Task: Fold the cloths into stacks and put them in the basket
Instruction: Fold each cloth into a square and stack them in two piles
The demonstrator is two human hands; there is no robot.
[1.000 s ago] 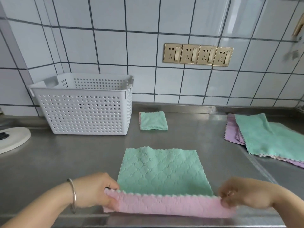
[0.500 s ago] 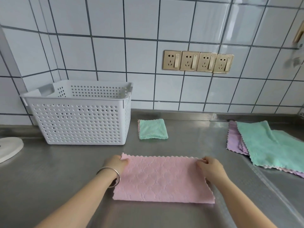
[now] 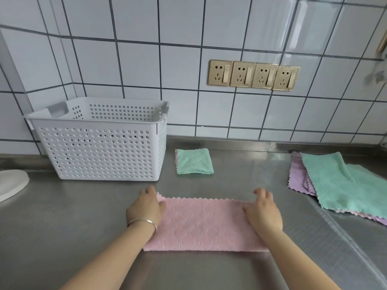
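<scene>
At the far corners of the pink cloth (image 3: pixel 204 223), fingers of the left hand (image 3: pixel 145 207) and right hand (image 3: pixel 262 212) lie fairly straight, pressing it flat. It lies folded in half on the steel counter (image 3: pixel 73 227). Beyond it sits a folded green cloth (image 3: pixel 194 161), just right of the white basket (image 3: pixel 100 147). Unfolded cloths (image 3: pixel 343 183) lie piled at right. Four sockets (image 3: pixel 253 75) line the tiled wall.
</scene>
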